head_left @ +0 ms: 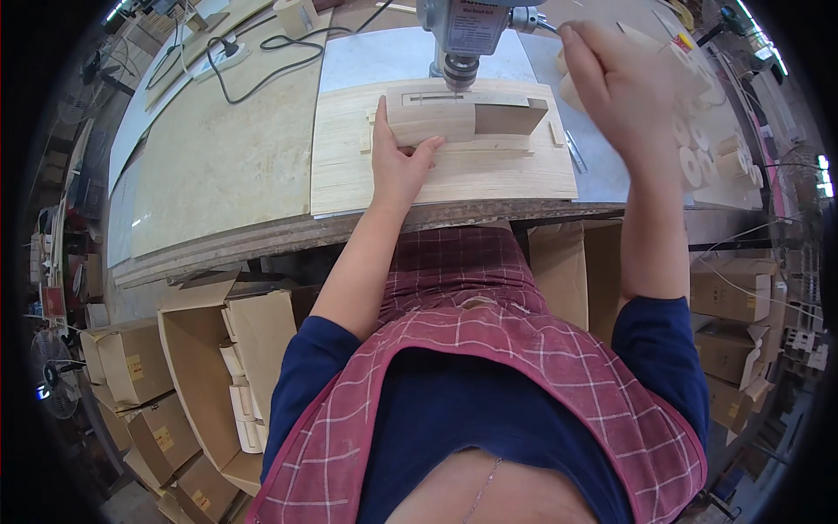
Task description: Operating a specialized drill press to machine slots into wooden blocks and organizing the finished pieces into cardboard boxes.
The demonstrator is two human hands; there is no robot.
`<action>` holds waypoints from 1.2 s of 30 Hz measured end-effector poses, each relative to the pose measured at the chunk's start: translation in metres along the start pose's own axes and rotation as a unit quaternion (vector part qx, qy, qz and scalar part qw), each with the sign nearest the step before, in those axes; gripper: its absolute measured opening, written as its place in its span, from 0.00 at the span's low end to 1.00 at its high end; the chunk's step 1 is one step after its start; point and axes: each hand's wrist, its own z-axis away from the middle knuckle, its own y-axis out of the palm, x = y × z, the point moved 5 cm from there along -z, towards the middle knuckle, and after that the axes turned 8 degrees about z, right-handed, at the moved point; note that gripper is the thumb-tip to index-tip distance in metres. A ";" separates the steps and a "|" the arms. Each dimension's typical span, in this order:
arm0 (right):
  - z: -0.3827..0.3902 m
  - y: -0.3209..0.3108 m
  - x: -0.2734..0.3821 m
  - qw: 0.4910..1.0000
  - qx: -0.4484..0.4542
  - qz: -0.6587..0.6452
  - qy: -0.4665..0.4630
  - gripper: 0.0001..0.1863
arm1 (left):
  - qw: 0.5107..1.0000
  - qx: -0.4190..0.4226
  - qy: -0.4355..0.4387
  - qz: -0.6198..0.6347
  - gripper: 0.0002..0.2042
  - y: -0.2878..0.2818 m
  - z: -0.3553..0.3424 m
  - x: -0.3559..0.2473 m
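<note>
A small pale wooden box (pixel 432 127) with a long slot in its top and an open right part lies on a light plywood board (pixel 349 179). Gripping its left end is my left hand (pixel 400 162), fingers along the side and thumb across the near face. Right above the box sits the chuck (pixel 460 72) of a grey bench drill press (pixel 474 31); whether the bit touches the wood I cannot make out. My right hand (pixel 615 83), slightly blurred, is closed round the drill's feed lever (pixel 546 25) at the upper right.
Round wooden pieces with centre holes (pixel 691 166) lie at the right. A silvery pen-like tool (pixel 575 151) rests beside the board. A power strip (pixel 229 57) with a black cable stands far left. Cardboard boxes (pixel 196 375) are below the table edge.
</note>
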 end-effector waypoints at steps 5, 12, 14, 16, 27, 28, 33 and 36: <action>0.024 0.014 0.004 0.997 -0.056 0.005 0.057 0.09 | 1.000 0.010 0.000 0.014 0.45 0.002 0.000 -0.001; 0.048 0.034 0.004 0.983 -0.176 -0.019 0.045 0.10 | 1.000 0.008 -0.005 0.018 0.45 0.004 0.000 -0.004; 0.053 0.039 0.005 0.981 -0.181 -0.046 0.051 0.09 | 1.000 0.004 -0.007 0.018 0.46 0.004 0.001 -0.005; 0.059 0.045 0.005 0.981 -0.182 -0.050 0.054 0.08 | 1.000 -0.001 -0.009 0.018 0.46 0.004 0.001 -0.006; 0.076 0.078 -0.003 0.969 -0.231 -0.088 0.022 0.04 | 1.000 0.002 -0.006 0.007 0.46 0.003 0.000 -0.003; 0.077 0.080 -0.004 0.968 -0.233 -0.087 0.026 0.04 | 1.000 0.001 -0.005 0.008 0.46 0.003 0.000 -0.004; 0.079 0.081 -0.004 0.967 -0.240 -0.084 0.028 0.04 | 1.000 -0.002 -0.017 -0.002 0.46 0.003 0.000 -0.002; 0.078 0.077 -0.004 0.972 -0.210 -0.095 0.048 0.04 | 1.000 0.002 -0.014 0.000 0.46 0.004 0.000 -0.004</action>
